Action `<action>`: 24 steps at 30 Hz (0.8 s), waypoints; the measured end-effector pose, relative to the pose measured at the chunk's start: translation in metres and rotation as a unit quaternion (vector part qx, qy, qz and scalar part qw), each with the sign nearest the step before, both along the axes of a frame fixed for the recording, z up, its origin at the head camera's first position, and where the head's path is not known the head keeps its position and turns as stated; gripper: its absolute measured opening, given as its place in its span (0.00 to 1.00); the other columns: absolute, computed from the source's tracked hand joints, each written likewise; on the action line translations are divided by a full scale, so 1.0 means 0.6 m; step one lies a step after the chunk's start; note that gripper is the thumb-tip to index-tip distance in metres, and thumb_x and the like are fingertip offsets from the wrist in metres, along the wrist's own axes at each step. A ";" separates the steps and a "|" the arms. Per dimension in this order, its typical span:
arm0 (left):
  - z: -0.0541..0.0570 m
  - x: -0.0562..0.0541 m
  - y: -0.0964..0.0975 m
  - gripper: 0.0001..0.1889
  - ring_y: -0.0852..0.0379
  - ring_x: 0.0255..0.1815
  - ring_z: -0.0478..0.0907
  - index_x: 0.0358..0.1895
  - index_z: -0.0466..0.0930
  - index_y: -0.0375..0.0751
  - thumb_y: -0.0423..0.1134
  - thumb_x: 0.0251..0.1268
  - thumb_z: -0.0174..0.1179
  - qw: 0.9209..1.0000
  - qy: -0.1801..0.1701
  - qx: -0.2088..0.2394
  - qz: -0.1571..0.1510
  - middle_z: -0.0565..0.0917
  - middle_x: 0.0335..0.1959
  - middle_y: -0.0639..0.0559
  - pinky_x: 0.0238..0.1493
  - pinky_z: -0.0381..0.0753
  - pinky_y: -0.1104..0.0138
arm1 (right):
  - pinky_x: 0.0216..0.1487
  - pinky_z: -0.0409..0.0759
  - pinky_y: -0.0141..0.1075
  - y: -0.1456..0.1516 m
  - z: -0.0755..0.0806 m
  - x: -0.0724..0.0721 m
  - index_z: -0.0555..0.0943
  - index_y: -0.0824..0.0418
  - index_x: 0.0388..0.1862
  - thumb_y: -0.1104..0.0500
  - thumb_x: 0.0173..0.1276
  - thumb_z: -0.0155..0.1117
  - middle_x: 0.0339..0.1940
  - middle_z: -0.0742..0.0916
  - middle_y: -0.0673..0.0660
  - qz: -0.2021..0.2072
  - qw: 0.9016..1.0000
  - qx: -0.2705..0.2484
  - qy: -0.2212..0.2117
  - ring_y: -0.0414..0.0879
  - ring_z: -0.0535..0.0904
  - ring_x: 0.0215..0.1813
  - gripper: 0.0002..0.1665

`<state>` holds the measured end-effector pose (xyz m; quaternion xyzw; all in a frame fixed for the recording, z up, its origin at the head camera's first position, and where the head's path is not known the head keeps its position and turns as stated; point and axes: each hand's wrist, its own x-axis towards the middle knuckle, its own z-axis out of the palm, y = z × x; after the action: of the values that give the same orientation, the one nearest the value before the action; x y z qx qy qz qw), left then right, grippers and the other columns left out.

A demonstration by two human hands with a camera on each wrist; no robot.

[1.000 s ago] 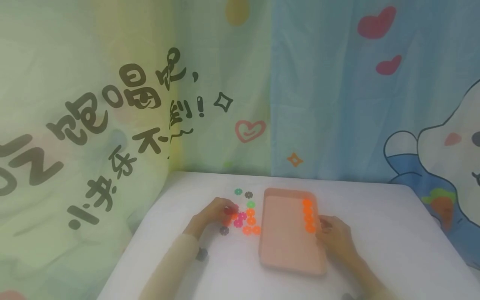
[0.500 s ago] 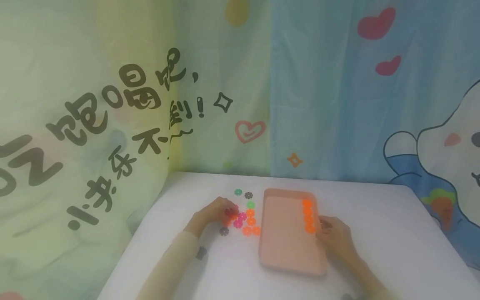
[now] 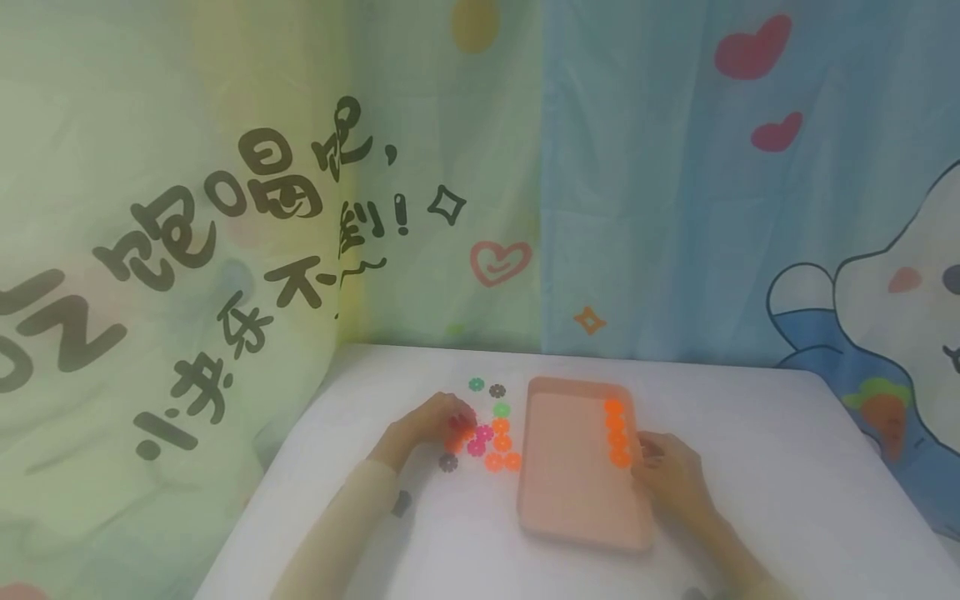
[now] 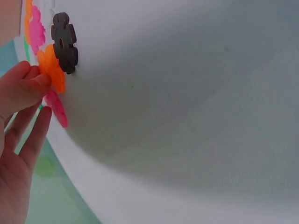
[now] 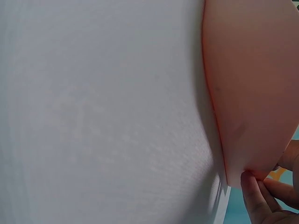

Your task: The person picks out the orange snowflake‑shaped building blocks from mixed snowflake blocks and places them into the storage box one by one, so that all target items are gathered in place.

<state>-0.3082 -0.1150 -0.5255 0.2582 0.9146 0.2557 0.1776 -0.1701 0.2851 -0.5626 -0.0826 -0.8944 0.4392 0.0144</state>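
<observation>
My left hand (image 3: 438, 419) is at a cluster of small flower-shaped plastic discs left of the tray. In the left wrist view, its thumb lies at an orange disc (image 4: 52, 70), and a loosely extended finger is beside a pink disc (image 4: 57, 109). A black disc (image 4: 64, 43) overlaps the orange one there. With the fingers of my right hand (image 3: 671, 471) I pinch the right rim of the pink rectangular tray (image 3: 573, 483); the right wrist view shows fingertips on its outer wall. Inside, several orange discs (image 3: 617, 433) form a column along the right side.
Orange discs (image 3: 502, 442) and magenta discs (image 3: 477, 447) lie between hand and tray. Green discs (image 3: 502, 410) and a dark disc (image 3: 497, 390) are farther back; another dark disc (image 3: 448, 462) lies nearer. Printed curtains (image 3: 637, 208) hang behind the white table (image 3: 735, 417).
My left hand has shifted very slightly among the discs, its fingertips uncovering a little more of the pink one. The right hand and the tray stay in place.
</observation>
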 end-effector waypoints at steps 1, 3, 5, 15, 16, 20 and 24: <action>-0.002 -0.002 0.000 0.17 0.61 0.48 0.76 0.49 0.81 0.54 0.34 0.57 0.70 1.000 0.007 -0.001 -0.007 0.78 0.43 0.62 0.50 0.78 0.68 | 0.47 0.83 0.45 -0.001 0.002 0.001 0.68 0.61 0.69 0.60 0.60 0.64 0.59 0.78 0.62 0.000 1.000 0.002 -0.001 0.57 0.77 0.56 0.36; -0.005 -0.005 -0.001 0.17 0.62 0.47 0.75 0.49 0.81 0.54 0.34 0.57 0.70 1.000 0.021 -0.003 -0.021 0.78 0.42 0.63 0.51 0.77 0.69 | 0.47 0.83 0.46 -0.003 0.005 0.002 0.68 0.61 0.69 0.60 0.60 0.64 0.59 0.78 0.62 -0.001 1.000 0.005 -0.004 0.57 0.77 0.56 0.37; -0.008 -0.008 0.000 0.17 0.63 0.47 0.75 0.49 0.81 0.55 0.35 0.57 0.70 0.999 0.031 -0.009 -0.032 0.77 0.42 0.64 0.52 0.77 0.69 | 0.47 0.83 0.46 -0.004 0.007 0.001 0.69 0.62 0.69 0.61 0.59 0.65 0.58 0.78 0.62 -0.002 1.000 0.008 -0.003 0.57 0.77 0.56 0.37; 0.001 -0.007 0.011 0.17 0.59 0.54 0.74 0.49 0.80 0.55 0.33 0.58 0.68 0.996 0.056 -0.057 -0.046 0.79 0.46 0.62 0.59 0.74 0.64 | 0.50 0.81 0.49 -0.003 -0.002 0.000 0.69 0.61 0.69 0.59 0.62 0.64 0.59 0.78 0.62 -0.004 1.000 -0.001 -0.004 0.58 0.77 0.57 0.35; 0.003 -0.006 0.012 0.17 0.59 0.54 0.74 0.48 0.80 0.54 0.32 0.58 0.68 0.996 0.056 -0.055 -0.045 0.79 0.46 0.62 0.59 0.74 0.63 | 0.50 0.81 0.49 -0.003 -0.003 -0.001 0.69 0.61 0.69 0.59 0.62 0.64 0.59 0.78 0.62 -0.001 1.000 0.000 0.000 0.58 0.77 0.57 0.35; 0.006 -0.004 0.012 0.17 0.61 0.49 0.75 0.47 0.80 0.54 0.30 0.56 0.69 0.998 0.039 -0.029 -0.030 0.78 0.43 0.62 0.54 0.76 0.66 | 0.49 0.81 0.49 0.000 -0.006 -0.002 0.70 0.61 0.68 0.59 0.60 0.64 0.58 0.78 0.62 -0.002 1.000 0.000 0.007 0.57 0.77 0.56 0.35; 0.006 -0.005 0.010 0.17 0.61 0.45 0.76 0.45 0.80 0.53 0.27 0.56 0.67 0.999 0.017 0.027 -0.011 0.78 0.40 0.62 0.49 0.78 0.67 | 0.49 0.81 0.49 0.000 -0.005 -0.003 0.69 0.61 0.69 0.59 0.60 0.64 0.59 0.78 0.62 -0.003 1.000 0.006 -0.003 0.57 0.77 0.56 0.36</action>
<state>-0.3109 -0.1087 -0.5221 0.2771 0.9073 0.2740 0.1578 -0.1722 0.2850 -0.5656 -0.0861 -0.8968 0.4338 0.0134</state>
